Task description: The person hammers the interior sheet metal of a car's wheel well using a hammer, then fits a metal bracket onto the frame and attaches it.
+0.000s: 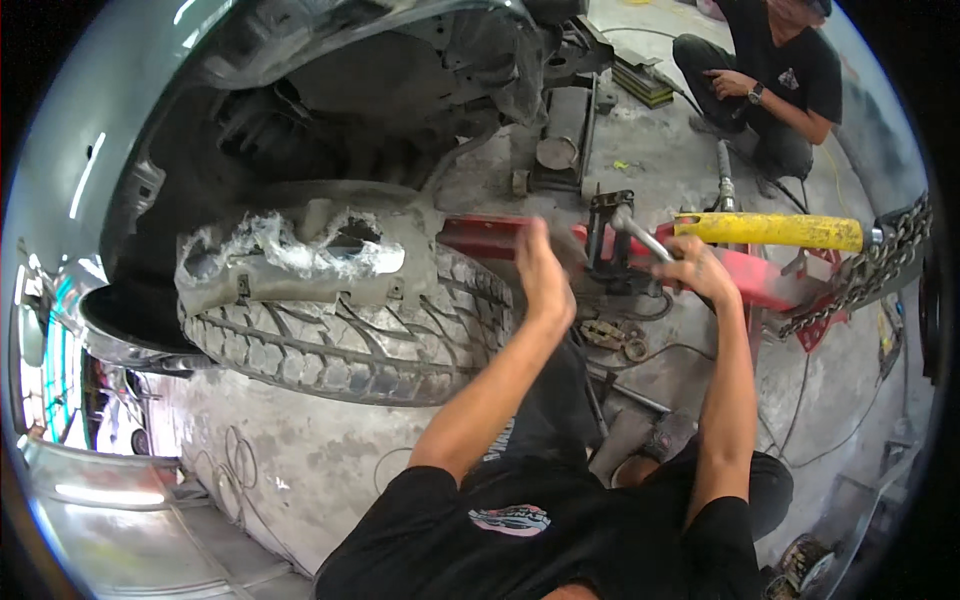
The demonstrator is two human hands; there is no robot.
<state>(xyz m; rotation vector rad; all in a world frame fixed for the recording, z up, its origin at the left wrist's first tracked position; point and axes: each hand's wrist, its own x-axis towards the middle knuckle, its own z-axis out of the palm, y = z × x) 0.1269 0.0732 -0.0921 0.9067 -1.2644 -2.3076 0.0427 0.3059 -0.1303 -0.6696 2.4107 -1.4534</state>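
My right hand (pixel 700 272) is closed round the handle of a silver wrench (pixel 645 238). The wrench's rounded head meets a black clamp (pixel 608 235) fixed on a red metal beam (pixel 480 237). Left of the clamp, my left hand (pixel 546 280) is raised beside the beam, fingers stretched out and a little blurred. Whether it touches the beam I cannot tell. A yellow cylinder (pixel 770 230) lies along the beam to the right, and a heavy chain (pixel 865 270) wraps the beam's right end.
At left, a torn metal panel (pixel 300 285) rests against a knobbly tyre (pixel 330 350) under the open car body (pixel 340 50). Another person (pixel 780 90) crouches at the far right. A floor jack (pixel 565 130) stands behind the beam; cables and metal parts (pixel 615 338) lie on the concrete.
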